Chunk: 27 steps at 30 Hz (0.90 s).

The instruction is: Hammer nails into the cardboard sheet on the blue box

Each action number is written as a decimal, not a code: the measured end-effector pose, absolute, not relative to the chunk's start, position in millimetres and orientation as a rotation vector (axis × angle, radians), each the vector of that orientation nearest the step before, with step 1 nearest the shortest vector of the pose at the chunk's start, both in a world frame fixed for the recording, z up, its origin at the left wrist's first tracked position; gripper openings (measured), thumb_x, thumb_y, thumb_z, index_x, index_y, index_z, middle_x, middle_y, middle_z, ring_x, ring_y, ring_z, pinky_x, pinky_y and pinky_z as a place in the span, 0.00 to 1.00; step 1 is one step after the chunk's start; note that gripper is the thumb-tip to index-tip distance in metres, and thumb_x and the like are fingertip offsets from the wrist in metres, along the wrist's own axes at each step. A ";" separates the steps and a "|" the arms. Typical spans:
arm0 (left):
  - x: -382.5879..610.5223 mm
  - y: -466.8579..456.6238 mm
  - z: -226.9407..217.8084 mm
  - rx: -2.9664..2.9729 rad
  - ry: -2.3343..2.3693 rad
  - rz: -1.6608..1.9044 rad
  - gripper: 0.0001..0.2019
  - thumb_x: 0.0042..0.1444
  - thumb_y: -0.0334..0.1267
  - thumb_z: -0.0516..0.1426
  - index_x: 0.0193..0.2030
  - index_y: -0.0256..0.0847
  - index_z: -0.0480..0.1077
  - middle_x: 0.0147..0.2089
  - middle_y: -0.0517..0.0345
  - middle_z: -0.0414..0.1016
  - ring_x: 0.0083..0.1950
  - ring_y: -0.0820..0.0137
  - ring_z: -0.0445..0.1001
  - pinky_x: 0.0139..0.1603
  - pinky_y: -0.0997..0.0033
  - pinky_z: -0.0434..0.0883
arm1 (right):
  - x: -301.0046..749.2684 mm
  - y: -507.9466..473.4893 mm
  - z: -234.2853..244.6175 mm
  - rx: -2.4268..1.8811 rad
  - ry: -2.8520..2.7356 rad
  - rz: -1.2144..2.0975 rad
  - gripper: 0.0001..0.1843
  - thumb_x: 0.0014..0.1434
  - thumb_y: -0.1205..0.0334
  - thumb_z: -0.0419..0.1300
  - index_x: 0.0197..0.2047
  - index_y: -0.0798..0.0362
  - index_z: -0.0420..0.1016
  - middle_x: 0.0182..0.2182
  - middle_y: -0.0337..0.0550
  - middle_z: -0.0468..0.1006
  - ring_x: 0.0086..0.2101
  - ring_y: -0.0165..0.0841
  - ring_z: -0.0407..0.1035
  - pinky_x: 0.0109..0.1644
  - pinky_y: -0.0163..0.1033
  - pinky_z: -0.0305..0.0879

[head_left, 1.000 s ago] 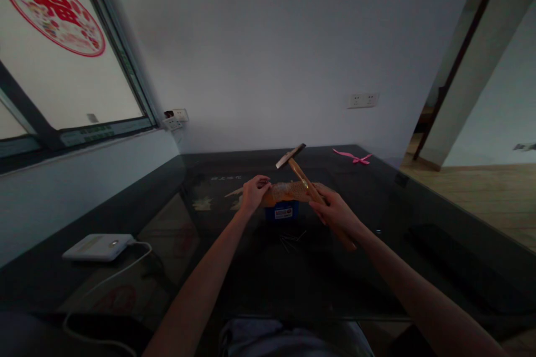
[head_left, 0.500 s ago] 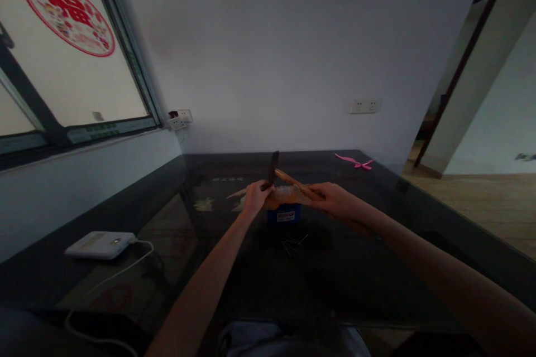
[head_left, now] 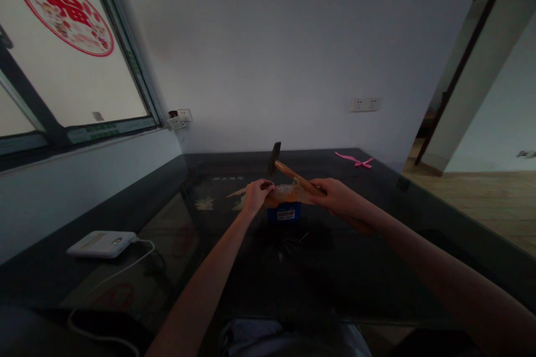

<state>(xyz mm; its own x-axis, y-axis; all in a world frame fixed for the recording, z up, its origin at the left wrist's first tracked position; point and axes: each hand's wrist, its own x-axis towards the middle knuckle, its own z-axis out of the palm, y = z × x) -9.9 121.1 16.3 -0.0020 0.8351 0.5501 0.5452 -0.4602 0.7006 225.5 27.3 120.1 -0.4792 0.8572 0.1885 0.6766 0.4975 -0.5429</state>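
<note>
My right hand [head_left: 330,192] is closed round the wooden handle of a hammer [head_left: 288,170], whose dark head is raised just above my left hand. My left hand [head_left: 257,195] pinches with thumb and forefinger at the left part of a rough tan-orange piece [head_left: 287,194]. Whatever lies between those fingertips is too small to make out. That piece rests across a blue box [head_left: 285,212] with a pale label, and its pointed end sticks out left of my left hand. Several thin metal pins that look like nails [head_left: 291,244] lie on the dark table in front of the box.
A white power bank [head_left: 103,244] with a white cable lies at the left of the glossy black table [head_left: 355,279]. A pink ribbon [head_left: 355,160] is at the far right corner. The wall with sockets [head_left: 365,104] stands behind, a window on the left.
The hammer head has risen a little, away from my left fingers, as my right hand lifted slightly. My left hand, the tan-orange piece and the blue box have stayed about where they were.
</note>
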 end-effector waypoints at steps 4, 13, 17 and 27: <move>-12.3 117.9 18.6 2.002 1.419 1.454 0.05 0.48 0.33 0.60 0.34 0.38 0.74 0.33 0.54 0.78 0.35 0.68 0.76 0.39 0.68 0.72 | 225.7 26.8 122.6 -1.261 -2.317 0.525 0.09 0.50 0.62 0.55 0.35 0.56 0.71 0.20 0.38 0.68 0.16 0.26 0.60 0.20 0.32 0.52; -19.5 117.2 16.4 2.059 1.508 1.502 0.04 0.49 0.36 0.59 0.31 0.39 0.73 0.30 0.57 0.77 0.31 0.70 0.74 0.34 0.72 0.69 | 220.1 21.4 125.8 -1.238 -2.345 0.453 0.09 0.51 0.61 0.56 0.33 0.56 0.72 0.19 0.38 0.68 0.19 0.27 0.60 0.22 0.33 0.51; -16.7 116.6 17.1 2.054 1.513 1.505 0.04 0.49 0.36 0.59 0.30 0.39 0.73 0.29 0.58 0.76 0.31 0.71 0.74 0.34 0.73 0.68 | 219.5 20.9 125.3 -1.245 -2.350 0.447 0.11 0.51 0.61 0.55 0.35 0.57 0.73 0.19 0.39 0.68 0.19 0.28 0.60 0.23 0.34 0.51; -17.1 116.0 17.6 2.071 1.583 1.454 0.05 0.49 0.37 0.59 0.29 0.38 0.73 0.28 0.57 0.76 0.30 0.70 0.73 0.32 0.73 0.67 | 219.6 21.0 122.1 -1.228 -2.370 0.440 0.12 0.52 0.62 0.55 0.39 0.57 0.73 0.22 0.40 0.70 0.21 0.28 0.61 0.24 0.33 0.52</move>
<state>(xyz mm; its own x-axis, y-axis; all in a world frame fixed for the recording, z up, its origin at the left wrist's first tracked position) -17.1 116.0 17.6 -0.0308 0.8074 0.5892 0.6555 -0.4287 0.6217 219.6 21.0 122.1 -0.5134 0.8270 0.2292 0.6895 0.5565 -0.4636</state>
